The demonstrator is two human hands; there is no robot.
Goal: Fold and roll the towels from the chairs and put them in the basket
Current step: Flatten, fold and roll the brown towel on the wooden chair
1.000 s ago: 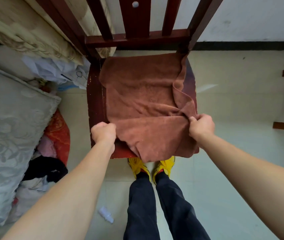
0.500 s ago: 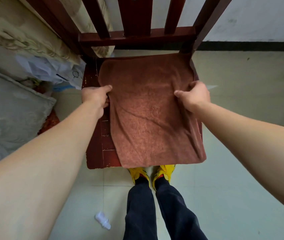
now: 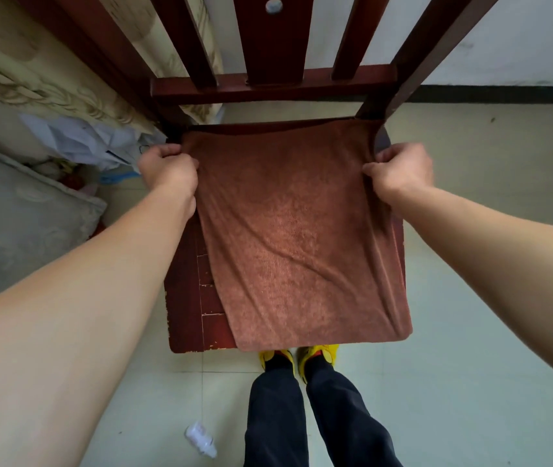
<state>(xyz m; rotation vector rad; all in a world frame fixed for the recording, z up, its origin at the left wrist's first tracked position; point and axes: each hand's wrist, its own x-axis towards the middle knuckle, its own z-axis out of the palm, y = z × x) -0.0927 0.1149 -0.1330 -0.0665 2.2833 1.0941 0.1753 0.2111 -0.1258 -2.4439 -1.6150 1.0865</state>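
I see one brown towel (image 3: 297, 237) on one wooden chair (image 3: 186, 298), my left hand (image 3: 167, 170) and right hand (image 3: 399, 173) each gripping a far corner by the chair's back.

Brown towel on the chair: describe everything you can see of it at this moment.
The towel is rust-brown, plush terry-like cloth, spread nearly flat on the wooden chair seat with shallow creases. It lies slightly skewed, leaving a strip of seat bare on the left and reaching the front and right edges. Its near edge looks rounded, possibly a fold. The left hand grips its far left corner, the right hand its far right corner.
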